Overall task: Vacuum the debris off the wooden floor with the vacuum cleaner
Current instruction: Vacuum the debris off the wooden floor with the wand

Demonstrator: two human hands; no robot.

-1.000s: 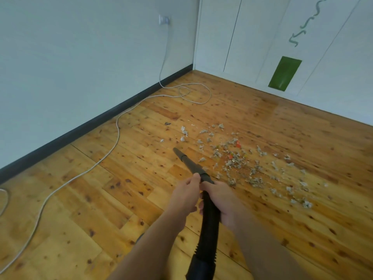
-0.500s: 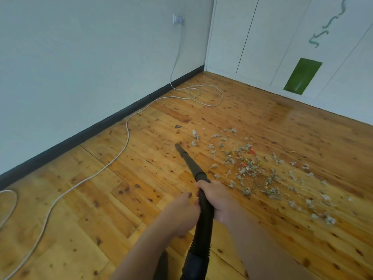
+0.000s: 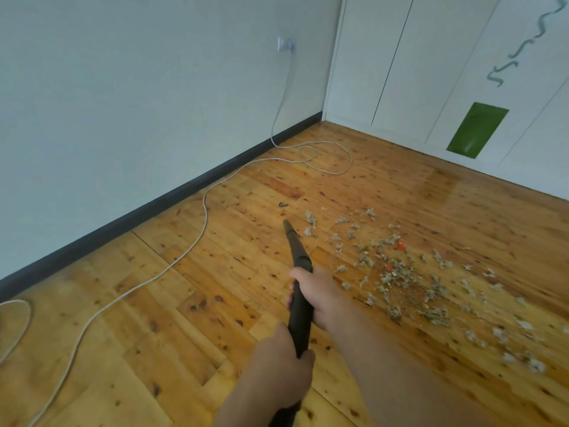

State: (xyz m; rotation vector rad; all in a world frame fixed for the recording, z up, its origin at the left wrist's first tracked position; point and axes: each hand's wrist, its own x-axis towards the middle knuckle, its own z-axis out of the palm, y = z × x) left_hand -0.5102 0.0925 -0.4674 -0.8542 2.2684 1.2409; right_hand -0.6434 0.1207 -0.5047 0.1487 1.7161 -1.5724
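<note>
Black vacuum wand (image 3: pixel 298 254) clasped in both hands, pointing forward.
Right hand (image 3: pixel 318 295) grips ahead of left hand (image 3: pixel 281 363); debris (image 3: pixel 397 272) lies on the wooden floor (image 3: pixel 184 318), right of both.

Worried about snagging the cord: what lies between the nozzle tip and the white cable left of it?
Only bare wooden floor separates the nozzle tip from the white cable, as the head view shows.

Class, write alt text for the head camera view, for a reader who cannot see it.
A right hand and, behind it, a left hand grip a black plastic vacuum wand whose tip is beside scattered grey debris on a knotty wooden floor. A white cord runs from a wall socket across it.
</note>
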